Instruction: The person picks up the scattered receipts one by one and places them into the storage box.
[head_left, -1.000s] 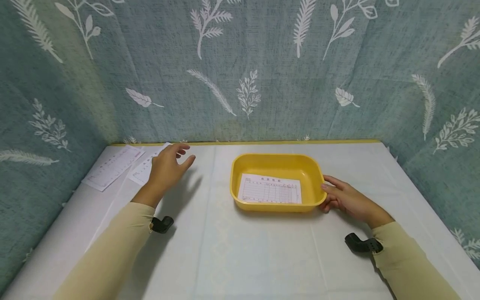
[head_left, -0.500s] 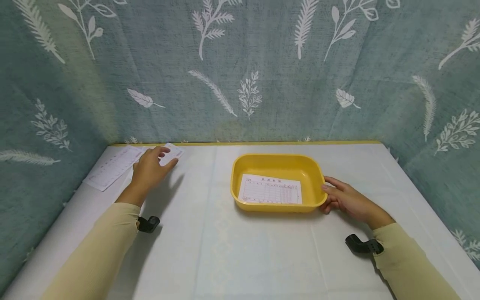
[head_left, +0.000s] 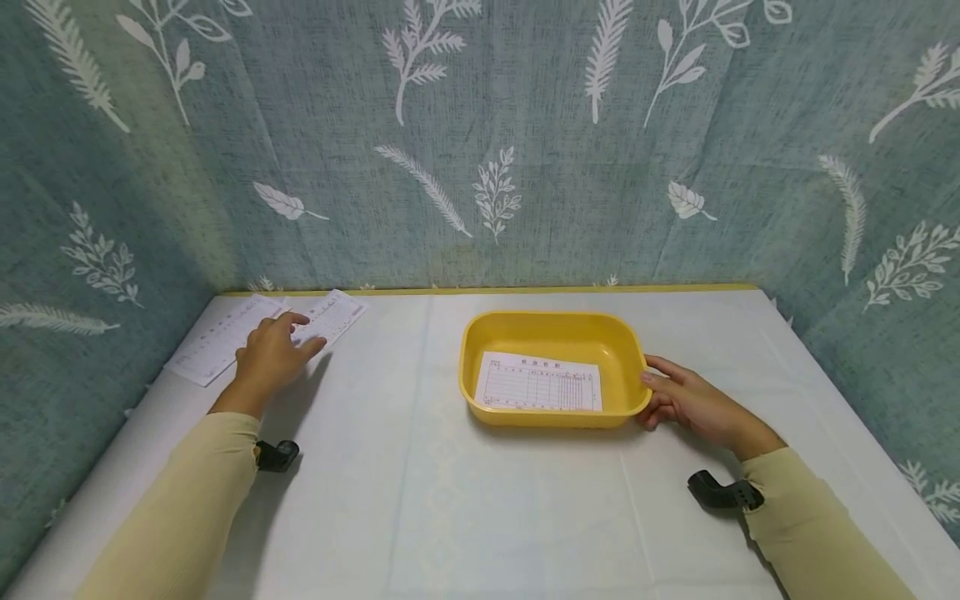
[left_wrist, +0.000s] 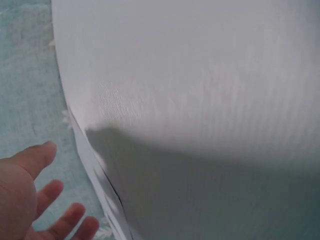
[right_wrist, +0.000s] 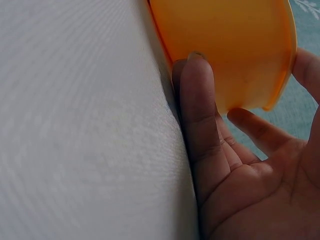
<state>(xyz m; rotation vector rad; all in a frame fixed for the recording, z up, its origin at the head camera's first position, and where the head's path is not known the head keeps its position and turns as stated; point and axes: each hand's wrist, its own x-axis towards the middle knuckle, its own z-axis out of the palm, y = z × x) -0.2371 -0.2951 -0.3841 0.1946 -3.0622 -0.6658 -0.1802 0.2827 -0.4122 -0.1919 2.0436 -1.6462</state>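
A yellow plastic tray (head_left: 555,419) stands on the table, with a printed paper form (head_left: 538,382) lying flat inside. At the tray's right end my right hand (head_left: 693,407) holds it, thumb at the rim and fingers against the outer wall; the right wrist view shows the fingers (right_wrist: 197,95) low by the tabletop. Over on the left, my left hand (head_left: 266,354) hovers above the papers with thumb and fingers spread, holding nothing. Beneath and beside it are two printed sheets, a left paper (head_left: 206,346) and a right paper (head_left: 335,313), the latter partly hidden by the hand.
A white cloth covers the table (head_left: 517,508). Behind it and at both sides hangs a green-blue curtain (head_left: 322,150) with leaf prints; a yellow strip (head_left: 420,291) runs along the back edge. Each wrist wears a black camera, such as the left one (head_left: 277,456).
My left hand has moved left and nearer to me, uncovering more of the right paper. My right hand and the tray have stayed in place.
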